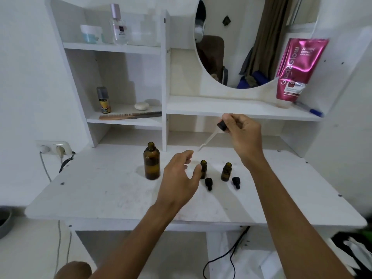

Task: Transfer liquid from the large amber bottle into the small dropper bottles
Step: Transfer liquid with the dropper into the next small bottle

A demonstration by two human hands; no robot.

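The large amber bottle (151,162) stands uncapped on the white desk (100,194). To its right stand two small amber dropper bottles, one (203,168) partly behind my left thumb and the other (226,171) further right, both uncapped. A black dropper cap (209,183) lies in front of the first and another (236,182) in front of the second. My right hand (241,133) pinches the black bulb of a glass dropper (213,135), tip slanting down-left above the small bottles. My left hand (179,178) hovers with relaxed fingers between the large bottle and the nearer small one, holding nothing.
Shelves behind the desk hold a comb (129,115), a small yellow bottle (104,100), a perfume bottle (118,25) and a pale jar (91,34). A pink tube (298,69) and a blue pen (309,109) sit by the mirror (241,41). Wall sockets with cables (55,150) are at left.
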